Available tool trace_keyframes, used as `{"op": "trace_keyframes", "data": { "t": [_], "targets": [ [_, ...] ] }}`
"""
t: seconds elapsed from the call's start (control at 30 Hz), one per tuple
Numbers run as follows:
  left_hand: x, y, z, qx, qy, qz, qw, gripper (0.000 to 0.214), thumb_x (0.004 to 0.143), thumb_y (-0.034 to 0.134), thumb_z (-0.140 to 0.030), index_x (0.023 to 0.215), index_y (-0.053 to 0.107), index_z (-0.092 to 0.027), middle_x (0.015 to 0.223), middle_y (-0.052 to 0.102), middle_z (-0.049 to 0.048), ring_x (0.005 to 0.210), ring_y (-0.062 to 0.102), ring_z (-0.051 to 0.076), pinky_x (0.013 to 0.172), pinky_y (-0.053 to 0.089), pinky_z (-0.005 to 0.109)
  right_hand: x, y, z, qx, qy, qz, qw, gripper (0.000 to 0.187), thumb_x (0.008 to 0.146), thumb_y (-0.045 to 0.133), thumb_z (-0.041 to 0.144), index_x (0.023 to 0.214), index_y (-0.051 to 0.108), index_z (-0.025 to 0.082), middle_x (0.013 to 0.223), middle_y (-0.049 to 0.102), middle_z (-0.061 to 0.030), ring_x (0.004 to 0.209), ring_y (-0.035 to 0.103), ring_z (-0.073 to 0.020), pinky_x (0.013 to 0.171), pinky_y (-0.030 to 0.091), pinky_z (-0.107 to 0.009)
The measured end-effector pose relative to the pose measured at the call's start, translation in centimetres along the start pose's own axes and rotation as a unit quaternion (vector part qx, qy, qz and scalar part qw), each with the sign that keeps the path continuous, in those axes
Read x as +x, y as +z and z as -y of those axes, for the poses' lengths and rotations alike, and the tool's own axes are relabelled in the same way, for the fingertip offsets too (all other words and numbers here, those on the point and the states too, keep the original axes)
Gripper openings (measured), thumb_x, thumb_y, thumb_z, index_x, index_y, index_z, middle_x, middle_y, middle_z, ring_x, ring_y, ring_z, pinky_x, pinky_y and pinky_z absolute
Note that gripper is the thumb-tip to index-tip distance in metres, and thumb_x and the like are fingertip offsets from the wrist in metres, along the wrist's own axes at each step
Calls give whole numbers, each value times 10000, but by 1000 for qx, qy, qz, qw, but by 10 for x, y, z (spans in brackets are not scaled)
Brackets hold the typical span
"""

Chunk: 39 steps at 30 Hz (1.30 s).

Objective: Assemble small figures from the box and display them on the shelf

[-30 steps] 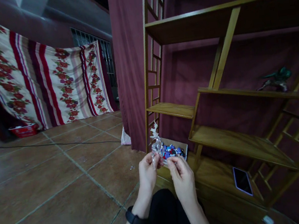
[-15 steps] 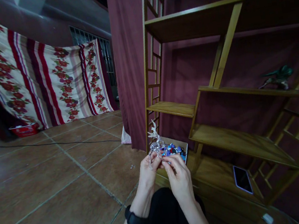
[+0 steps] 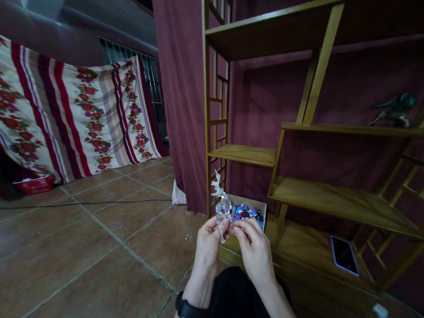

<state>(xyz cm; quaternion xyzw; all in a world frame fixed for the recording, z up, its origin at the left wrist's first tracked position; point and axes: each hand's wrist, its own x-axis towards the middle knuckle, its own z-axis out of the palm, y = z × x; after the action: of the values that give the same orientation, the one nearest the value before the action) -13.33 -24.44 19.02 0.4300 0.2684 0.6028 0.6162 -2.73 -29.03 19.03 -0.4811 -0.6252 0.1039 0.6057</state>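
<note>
A small clear glass figurine (image 3: 220, 202) with antler-like prongs stands up between my two hands, low in the middle of the view. My left hand (image 3: 207, 245), with a black watch on its wrist, is closed around the figurine's lower left side. Against its lower right side my right hand (image 3: 254, 248) pinches with the fingertips. Just behind the hands, an open cardboard box (image 3: 248, 212) of small blue, red and dark pieces sits on the lowest board of a wooden shelf unit (image 3: 336, 203).
A phone (image 3: 344, 255) lies flat on the shelf unit's bottom board, with a small white object (image 3: 379, 312) nearer me. A green figurine (image 3: 392, 110) stands on a middle shelf. A black cable (image 3: 64, 204) crosses the tiled floor; a red tub (image 3: 34, 184) sits below a floral cloth.
The glass figurine has been turned slightly in my hands and my right fingers have shifted closer to it. Both hands stayed in about the same place.
</note>
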Motion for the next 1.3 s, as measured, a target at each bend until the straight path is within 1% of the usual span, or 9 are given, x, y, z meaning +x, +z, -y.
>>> {"op": "trace_keyframes", "data": {
  "t": [0.13, 0.23, 0.37, 0.57, 0.77, 0.9, 1.03, 1.17, 1.3],
  "targets": [
    [1, -1, 1, 18, -1, -11, 1000, 280, 637, 735, -331, 820, 681, -125, 690, 662, 37, 574, 565, 93, 535, 409, 191, 1, 0, -4, 14, 10, 3, 1000, 251, 901, 409, 307, 956, 634, 211, 961, 606, -67, 886, 593, -166, 794, 463, -271],
    [3, -3, 2, 32, 6, -40, 999, 344, 630, 736, -342, 890, 682, -124, 734, 679, 54, 590, 579, 105, 561, 425, 209, 3, -1, -6, 22, 21, -13, 999, 279, 898, 408, 328, 979, 644, 205, 999, 615, -80, 928, 588, -180, 828, 462, -296],
    [5, -7, 1, 57, 29, -76, 995, 354, 617, 739, -353, 877, 682, -119, 716, 681, 55, 584, 582, 114, 542, 420, 211, 4, -5, -5, 51, 54, -37, 997, 319, 901, 389, 358, 1003, 645, 197, 1029, 630, -90, 941, 591, -192, 812, 480, -312],
    [5, -11, -1, 127, 69, -110, 983, 373, 603, 735, -376, 861, 696, -109, 632, 660, 44, 544, 565, 115, 522, 434, 218, 3, -3, -5, 85, 90, 5, 992, 345, 876, 434, 398, 1070, 633, 193, 995, 679, -91, 833, 640, -195, 731, 514, -305],
    [0, -7, -3, 163, 89, -127, 974, 351, 607, 729, -363, 859, 698, -121, 706, 685, 58, 585, 587, 135, 562, 470, 241, 8, -2, -15, -11, 72, -8, 997, 333, 870, 439, 390, 1076, 630, 211, 1029, 683, -77, 909, 641, -207, 780, 491, -305],
    [-3, -2, -3, 201, 127, -138, 961, 280, 622, 717, -344, 807, 705, -134, 718, 695, 54, 613, 599, 152, 590, 477, 252, 11, -5, -17, -110, 39, -5, 993, 331, 891, 397, 388, 1082, 616, 229, 1005, 693, -61, 865, 652, -195, 726, 466, -270],
    [-5, -1, 3, 247, 160, -137, 946, 237, 651, 698, -332, 805, 712, -152, 762, 708, 60, 696, 627, 181, 658, 482, 268, 13, -6, -14, -209, 29, -4, 978, 322, 901, 377, 413, 979, 633, 234, 850, 712, -40, 716, 656, -178, 607, 410, -240],
    [-8, -1, 10, 293, 183, -140, 928, 222, 691, 670, -336, 845, 712, -181, 812, 712, 59, 719, 638, 189, 682, 485, 278, 16, -5, -16, -238, 28, -15, 971, 342, 905, 361, 444, 911, 627, 229, 767, 706, -41, 651, 642, -179, 554, 367, -241],
    [-11, 0, 12, 372, 226, -135, 890, 192, 740, 631, -329, 872, 706, -211, 855, 710, 50, 753, 642, 185, 723, 478, 282, 17, -4, -17, -243, 40, -7, 969, 340, 905, 354, 450, 936, 616, 235, 766, 704, -36, 660, 639, -185, 545, 356, -244]
  ]
}}
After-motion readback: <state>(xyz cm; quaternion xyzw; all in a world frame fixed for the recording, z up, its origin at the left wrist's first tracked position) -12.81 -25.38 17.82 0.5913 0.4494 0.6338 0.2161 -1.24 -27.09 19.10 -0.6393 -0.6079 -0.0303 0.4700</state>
